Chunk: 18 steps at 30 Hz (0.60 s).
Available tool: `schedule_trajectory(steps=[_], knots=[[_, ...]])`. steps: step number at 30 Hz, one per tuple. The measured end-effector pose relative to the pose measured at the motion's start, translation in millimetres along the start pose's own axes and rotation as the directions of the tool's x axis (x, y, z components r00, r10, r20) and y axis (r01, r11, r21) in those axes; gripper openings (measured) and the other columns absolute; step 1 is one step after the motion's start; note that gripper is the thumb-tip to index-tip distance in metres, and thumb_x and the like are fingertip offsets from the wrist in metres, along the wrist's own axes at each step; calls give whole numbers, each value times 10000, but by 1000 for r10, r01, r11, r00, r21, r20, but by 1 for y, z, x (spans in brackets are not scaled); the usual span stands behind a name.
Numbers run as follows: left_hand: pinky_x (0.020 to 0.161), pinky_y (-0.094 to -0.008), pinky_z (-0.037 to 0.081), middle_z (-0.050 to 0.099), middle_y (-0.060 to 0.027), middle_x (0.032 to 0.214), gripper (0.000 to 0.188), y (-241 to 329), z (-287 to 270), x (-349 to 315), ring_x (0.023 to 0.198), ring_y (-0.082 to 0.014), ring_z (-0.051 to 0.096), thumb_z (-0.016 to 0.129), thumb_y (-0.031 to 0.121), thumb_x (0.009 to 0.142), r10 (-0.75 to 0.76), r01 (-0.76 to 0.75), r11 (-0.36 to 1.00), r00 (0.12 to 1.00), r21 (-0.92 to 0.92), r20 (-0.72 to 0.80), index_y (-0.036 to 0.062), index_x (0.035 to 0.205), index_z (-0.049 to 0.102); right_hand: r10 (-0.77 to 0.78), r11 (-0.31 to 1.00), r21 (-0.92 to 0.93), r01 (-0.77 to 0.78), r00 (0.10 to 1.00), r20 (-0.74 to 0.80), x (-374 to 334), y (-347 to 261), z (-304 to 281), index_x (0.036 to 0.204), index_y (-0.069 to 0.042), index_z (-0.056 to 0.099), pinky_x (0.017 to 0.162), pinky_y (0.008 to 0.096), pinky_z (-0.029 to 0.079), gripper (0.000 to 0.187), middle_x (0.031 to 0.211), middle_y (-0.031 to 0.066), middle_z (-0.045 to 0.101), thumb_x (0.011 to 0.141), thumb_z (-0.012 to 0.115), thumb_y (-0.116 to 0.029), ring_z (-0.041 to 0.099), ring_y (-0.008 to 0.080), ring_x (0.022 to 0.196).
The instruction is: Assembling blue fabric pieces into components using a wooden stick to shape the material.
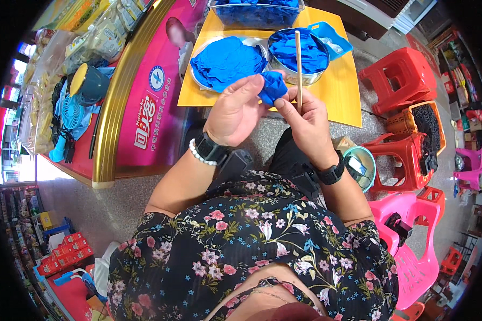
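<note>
1. Blue wrapper sits pinched between both hands, held in the air just in front of the yellow table, above the person's lap.
2. Left hand is clenched on the wrapper's left side, fingers curled over its top edge, thumb side touching it.
3. Right hand grips a thin wooden stick between thumb and forefinger; the same fingers touch the wrapper's right edge.
4. Key relation: the stick stands nearly upright, long axis running away from the person, lower end hidden in the right hand, just right of the wrapper. The wrapper lies left of the stick and touches it or nearly so; cannot tell whether the stick's end is inside the fold.
5. Both hands are about equally near the wrapper; the left one covers more of it.
6. Behind the hands on the table: a flat pile of blue sheets on a round tray, a metal bowl with more blue pieces, a clear box of blue stuff at the far edge.
7. Room: pink counter with gold trim to the left, red stools and pink stools to the right, speckled grey floor.
</note>
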<state>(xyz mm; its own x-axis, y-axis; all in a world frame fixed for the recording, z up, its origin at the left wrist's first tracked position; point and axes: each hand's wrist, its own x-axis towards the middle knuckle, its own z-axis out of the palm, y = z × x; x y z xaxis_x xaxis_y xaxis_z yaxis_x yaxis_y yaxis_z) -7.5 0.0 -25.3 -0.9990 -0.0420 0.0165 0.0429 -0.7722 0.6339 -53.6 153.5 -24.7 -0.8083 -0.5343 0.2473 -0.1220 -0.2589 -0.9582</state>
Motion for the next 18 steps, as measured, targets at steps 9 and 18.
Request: schedule_trajectory(steps=[9,18], knots=[[926,-360,417,626,-93,1073,255,1,14,-2,993,-177,579,526,205,930,62,-65,980,998,189,22,10,1067,618,53,992,114,-50,998,-21,4,-13,0,935,0,585,666,198,470,93,921,21,596,873,604,-67,559,55,742],[901,-262,411,598,-61,1046,169,-2,13,-5,978,-120,550,526,62,913,277,-270,779,958,566,76,-15,1015,636,92,990,119,-79,990,-107,4,-11,-3,990,-16,594,551,173,355,154,854,0,569,871,613,-112,473,24,650]])
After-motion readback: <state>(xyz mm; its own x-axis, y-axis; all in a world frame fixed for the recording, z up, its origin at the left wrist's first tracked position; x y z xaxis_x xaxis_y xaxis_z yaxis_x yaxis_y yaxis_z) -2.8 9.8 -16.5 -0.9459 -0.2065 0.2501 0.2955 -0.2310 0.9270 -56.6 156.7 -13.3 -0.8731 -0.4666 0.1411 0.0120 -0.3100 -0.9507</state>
